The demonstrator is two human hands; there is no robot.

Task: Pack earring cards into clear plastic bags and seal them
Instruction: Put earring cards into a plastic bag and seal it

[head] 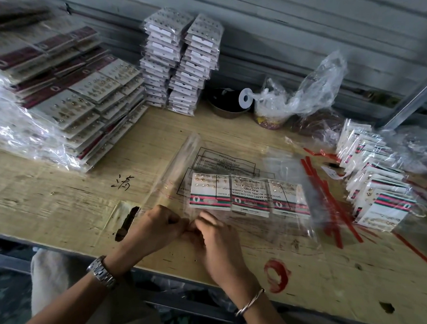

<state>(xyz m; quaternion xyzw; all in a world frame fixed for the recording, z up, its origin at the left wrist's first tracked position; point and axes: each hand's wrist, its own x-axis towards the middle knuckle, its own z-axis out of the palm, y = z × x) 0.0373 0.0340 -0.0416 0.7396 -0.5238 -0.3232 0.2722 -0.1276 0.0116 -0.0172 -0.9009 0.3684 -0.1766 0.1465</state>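
Three earring cards (249,196) with green, red and white stripes lie side by side inside a clear plastic bag (289,224) printed with a black warning box. The bag lies flat in the middle of the wooden table (51,200). My left hand (155,227) and my right hand (216,241) meet at the bag's near edge, left of the cards. Both pinch that edge between curled fingers. What lies between the fingertips is hidden.
More empty printed bags (222,162) lie behind the filled one. Peeled red strips (332,196) litter the right side, beside packed striped cards (378,190). Stacks of bagged cards (179,62) stand at the back, dark-red cards (79,95) at left, a bowl (226,104) behind.
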